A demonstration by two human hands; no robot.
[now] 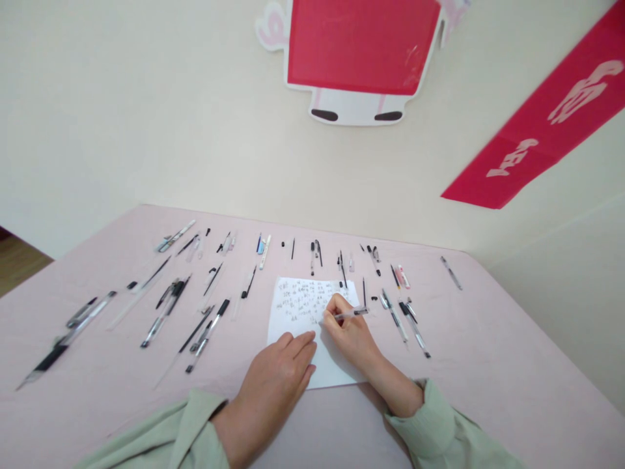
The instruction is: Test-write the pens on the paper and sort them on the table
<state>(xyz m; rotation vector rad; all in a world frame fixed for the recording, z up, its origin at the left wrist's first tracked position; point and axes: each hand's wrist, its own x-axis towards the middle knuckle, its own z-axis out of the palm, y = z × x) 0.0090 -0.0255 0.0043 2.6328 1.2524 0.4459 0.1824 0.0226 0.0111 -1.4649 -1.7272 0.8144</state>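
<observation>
Yeah, right hand [349,332] pinches a pen [354,313] in its fingers, tip leftward over the paper [334,372], left hand [276,374] flat nearby, gripping nothing.

A pink-covered table [517,371] bears a handwritten paper sheet [293,326] and scattered pens [450,272].

We are seeing a pale pink counter [508,365], its far edge running along a cream wall [146,130]. Above that edge we are noticing a red panel [364,45] with a white border, and a red banner [532,130] with pale characters is slanting above the far right corner. Near that corner a slim pen [451,273] is lying apart. Toward the far left corner a whitish patterned pen [181,234] is resting, while a large black-gripped pen [51,357] is lying aslant by the left edge. Beyond it, we are glimpsing brown floor [17,262].
</observation>
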